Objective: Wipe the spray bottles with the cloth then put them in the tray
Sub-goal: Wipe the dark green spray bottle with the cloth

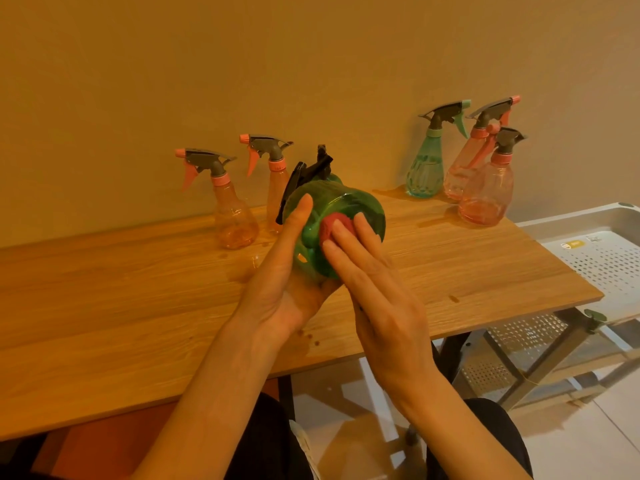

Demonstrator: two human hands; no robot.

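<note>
The green spray bottle is held tipped on its side at the centre of the frame, above the bench, its base turned toward the camera and its black trigger head pointing away toward the wall. It is cradled from below by the left hand, whose thumb lies nearly straight up the bottle's left side and whose fingers pass out of sight beneath it. A small red cloth is pressed against the base by the straight fingers of the right hand, which curls round nothing. The bottle is judged to be light, thin-walled plastic, stiff enough to bear rubbing but smooth and possibly slick, as wet patches are seen on the wood; a hold round the wide body or the narrow neck is judged surest. Two pink spray bottles stand at centre left, a teal bottle and two more pink ones at upper right. The white perforated tray lies at the right edge.
</note>
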